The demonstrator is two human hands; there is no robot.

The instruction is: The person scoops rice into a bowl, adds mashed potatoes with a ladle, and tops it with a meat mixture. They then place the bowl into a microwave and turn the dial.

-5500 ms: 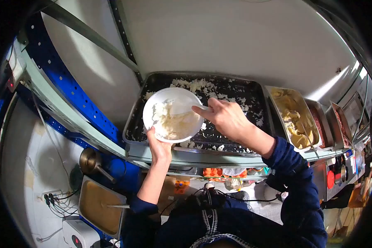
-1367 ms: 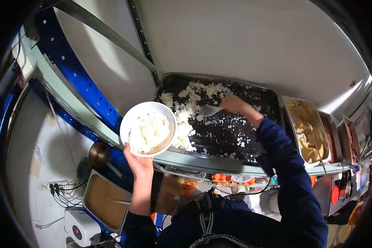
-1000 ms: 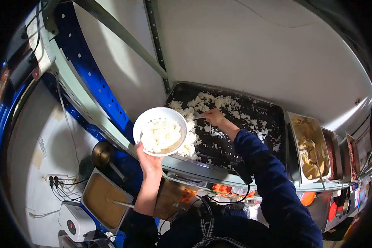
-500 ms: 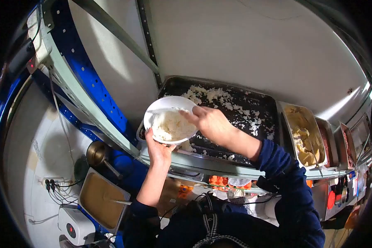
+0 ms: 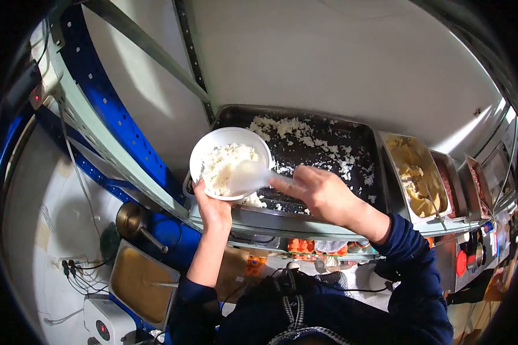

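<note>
Near edge: dark blue sleeves, both arms reaching up to the counter. Left hand (image 5: 213, 208) is clamped under the white bowl (image 5: 216, 141), holding it over the near left corner of the big dark tray (image 5: 368, 144). Bowl is partly filled with white rice (image 5: 221, 164). Right hand (image 5: 322, 192) is closed around the handle of a white paddle (image 5: 248, 175), its blade resting in the bowl on the rice. Beyond, loose rice is scattered across the tray. Right of the tray, a metal pan with yellow food (image 5: 411, 175). Lower left, a brown sauce pan (image 5: 135, 282) and ladle (image 5: 133, 221).
</note>
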